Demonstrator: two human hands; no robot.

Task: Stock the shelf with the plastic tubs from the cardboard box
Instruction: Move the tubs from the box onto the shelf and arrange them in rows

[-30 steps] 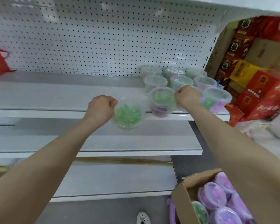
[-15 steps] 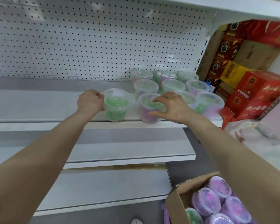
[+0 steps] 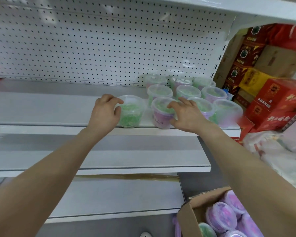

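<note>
Just round clear plastic tubs (image 3: 188, 91), smooth shelf (image 3: 41, 106).

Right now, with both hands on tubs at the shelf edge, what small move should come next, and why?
Probably the left hand slides its green tub right, against the purple-labelled tub that the right hand holds: a gap separates them.

We see clear, glossy plastic tubs (image 3: 132, 113) on a smooth white metal shelf (image 3: 41, 106); at five o'clock, a matt brown cardboard box (image 3: 189, 219).

Lettering on the red boxes (image 3: 277, 106) is illegible
</note>
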